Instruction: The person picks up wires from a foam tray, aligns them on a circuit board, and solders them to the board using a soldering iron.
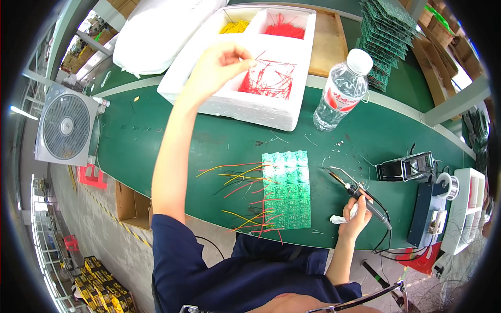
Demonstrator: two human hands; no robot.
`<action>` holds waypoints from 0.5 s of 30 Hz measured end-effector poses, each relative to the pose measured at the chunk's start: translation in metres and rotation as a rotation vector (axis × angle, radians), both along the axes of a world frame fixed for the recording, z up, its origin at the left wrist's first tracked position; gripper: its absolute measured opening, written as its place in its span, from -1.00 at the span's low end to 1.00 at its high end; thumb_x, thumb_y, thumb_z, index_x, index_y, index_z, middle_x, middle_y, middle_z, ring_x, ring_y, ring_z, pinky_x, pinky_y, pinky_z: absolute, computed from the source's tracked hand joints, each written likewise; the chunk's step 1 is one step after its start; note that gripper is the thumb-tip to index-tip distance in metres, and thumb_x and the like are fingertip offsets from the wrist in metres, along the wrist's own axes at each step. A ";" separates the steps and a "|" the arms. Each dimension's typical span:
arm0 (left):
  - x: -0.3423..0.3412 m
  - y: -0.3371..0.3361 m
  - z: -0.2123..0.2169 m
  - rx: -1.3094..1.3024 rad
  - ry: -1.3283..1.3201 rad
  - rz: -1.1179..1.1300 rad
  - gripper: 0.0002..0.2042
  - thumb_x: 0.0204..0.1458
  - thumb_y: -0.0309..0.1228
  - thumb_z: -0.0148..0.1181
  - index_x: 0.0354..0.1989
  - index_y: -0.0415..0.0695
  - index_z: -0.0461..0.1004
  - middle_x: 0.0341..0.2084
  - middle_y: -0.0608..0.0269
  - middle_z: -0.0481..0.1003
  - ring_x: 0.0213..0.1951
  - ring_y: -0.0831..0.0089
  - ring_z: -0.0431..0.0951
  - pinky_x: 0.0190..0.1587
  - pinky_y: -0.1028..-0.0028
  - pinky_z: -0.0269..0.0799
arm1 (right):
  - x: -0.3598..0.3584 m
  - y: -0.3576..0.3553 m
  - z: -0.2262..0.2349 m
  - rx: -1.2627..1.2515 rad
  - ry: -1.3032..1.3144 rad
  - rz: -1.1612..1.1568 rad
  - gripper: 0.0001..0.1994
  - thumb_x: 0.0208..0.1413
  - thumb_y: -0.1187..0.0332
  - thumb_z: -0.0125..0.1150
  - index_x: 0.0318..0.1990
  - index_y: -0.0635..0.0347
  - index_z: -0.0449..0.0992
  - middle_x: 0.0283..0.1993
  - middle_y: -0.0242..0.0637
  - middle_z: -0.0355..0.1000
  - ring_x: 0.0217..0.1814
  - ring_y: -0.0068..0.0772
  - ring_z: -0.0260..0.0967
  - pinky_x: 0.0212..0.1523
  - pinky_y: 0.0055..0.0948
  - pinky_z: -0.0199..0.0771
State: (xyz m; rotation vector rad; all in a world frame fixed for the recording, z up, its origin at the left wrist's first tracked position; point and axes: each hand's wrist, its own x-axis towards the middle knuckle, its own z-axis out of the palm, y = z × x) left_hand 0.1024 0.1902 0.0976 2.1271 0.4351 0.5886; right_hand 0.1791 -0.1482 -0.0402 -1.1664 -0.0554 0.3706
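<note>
My left hand (222, 65) is over the white foam box (274, 119), thumb and fingertips pinched. A thin red wire (261, 54) sticks out at the fingertips. Just beside them lies a loose heap of red wires (269, 83) in the box's near compartment. In my right hand (356, 218) is a soldering iron (373, 211), its tip pointing up and left, with a crumpled white tissue (342, 216) at the fingers. Between my arms a green circuit board panel (287, 190) lies flat, red, yellow and dark wires (245, 175) trailing off its left side.
A water bottle (342, 96) stands right of the foam box. Farther right are a black stand (406, 168), a blue soldering unit (428, 214) and a solder spool (449, 186). Green boards (383, 41) are stacked at the back. A fan (66, 126) is at far left.
</note>
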 end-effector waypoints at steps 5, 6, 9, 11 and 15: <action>-0.050 -0.052 -0.023 -0.696 -0.405 -0.064 -0.88 -0.19 -0.57 0.03 -0.42 -0.24 0.34 -0.58 0.28 0.38 -0.67 0.72 0.17 -0.64 0.73 0.07 | 0.000 0.000 -0.002 0.022 -0.006 -0.009 -0.81 0.01 0.35 -0.16 -0.28 0.27 0.28 -0.70 -0.38 0.11 -0.85 -0.76 -0.20 -0.87 -0.76 -0.28; -0.055 -0.063 -0.030 -0.754 -0.410 -0.052 -0.82 -0.20 -0.58 0.02 -0.35 -0.25 0.32 -0.58 0.27 0.38 -0.68 0.72 0.17 -0.64 0.73 0.07 | 0.000 0.000 -0.002 0.030 -0.015 -0.001 -0.81 0.01 0.36 -0.16 -0.28 0.27 0.28 -0.70 -0.38 0.11 -0.85 -0.76 -0.20 -0.88 -0.76 -0.28; -0.065 -0.084 -0.048 -0.875 -0.422 -0.056 -0.72 -0.20 -0.61 0.02 -0.23 -0.26 0.26 -0.58 0.26 0.36 -0.68 0.71 0.16 -0.65 0.73 0.05 | -0.001 -0.001 -0.003 0.024 -0.046 0.011 -0.82 0.02 0.36 -0.16 -0.29 0.27 0.27 -0.69 -0.37 0.11 -0.85 -0.76 -0.20 -0.88 -0.76 -0.28; -0.068 -0.091 -0.057 -0.936 -0.423 -0.076 -0.67 -0.20 -0.62 0.01 -0.17 -0.27 0.23 -0.59 0.27 0.34 -0.69 0.70 0.15 -0.65 0.73 0.05 | -0.002 0.000 -0.003 0.022 -0.047 0.007 -0.82 0.02 0.36 -0.16 -0.29 0.27 0.27 -0.69 -0.37 0.11 -0.85 -0.76 -0.20 -0.88 -0.77 -0.28; -0.073 -0.100 -0.070 -1.085 -0.492 -0.089 -0.74 -0.18 -0.63 -0.02 -0.23 -0.30 0.27 -0.61 0.30 0.30 -0.70 0.70 0.12 -0.64 0.72 0.04 | -0.002 -0.002 -0.001 0.056 -0.026 0.007 -0.84 0.00 0.41 -0.14 -0.27 0.26 0.29 -0.70 -0.35 0.11 -0.79 -0.74 -0.14 -0.86 -0.78 -0.24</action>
